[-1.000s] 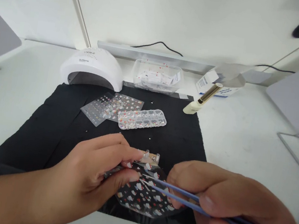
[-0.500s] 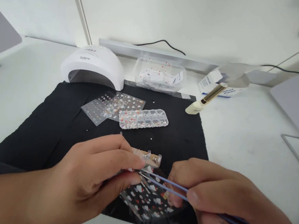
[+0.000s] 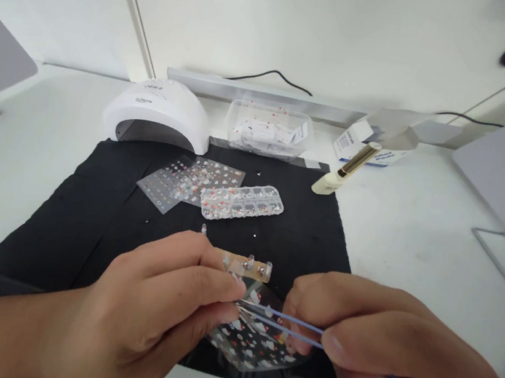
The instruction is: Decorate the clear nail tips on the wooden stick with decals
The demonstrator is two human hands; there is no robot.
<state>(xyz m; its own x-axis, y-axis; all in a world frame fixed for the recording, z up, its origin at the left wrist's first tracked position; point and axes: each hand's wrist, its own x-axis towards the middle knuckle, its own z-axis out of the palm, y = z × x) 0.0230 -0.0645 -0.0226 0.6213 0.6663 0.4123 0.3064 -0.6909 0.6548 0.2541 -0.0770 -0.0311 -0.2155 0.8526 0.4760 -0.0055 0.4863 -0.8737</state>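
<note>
My right hand (image 3: 381, 342) is closed around a pair of lilac-handled tweezers (image 3: 294, 328), whose thin metal tips point left. Those tips reach the pinched thumb and forefinger of my left hand (image 3: 167, 302). Between these fingers sits the upper edge of a clear nail sticker sheet (image 3: 255, 344) printed with small white and red figures. Right fingertips touch the sheet's right side. Exactly what lies at the tweezer tips is too small to make out. Just beyond my left fingers is a tan strip (image 3: 243, 259) bearing clear nail tips with shiny bits, partly hidden by the hand.
Farther back on the black cloth (image 3: 92, 205) lie more sticker sheets (image 3: 166, 187) and a compartment box of tiny charms (image 3: 244, 203). A white nail lamp (image 3: 160, 112), a clear tub (image 3: 269, 129), a cream bottle with gold cap (image 3: 348, 167) and a white carton (image 3: 354, 140) stand behind.
My left hand has shifted slightly down, showing more of the tan strip. The tweezers and right hand have moved a little down and right, and the tweezer tips remain at my left fingertips.
</note>
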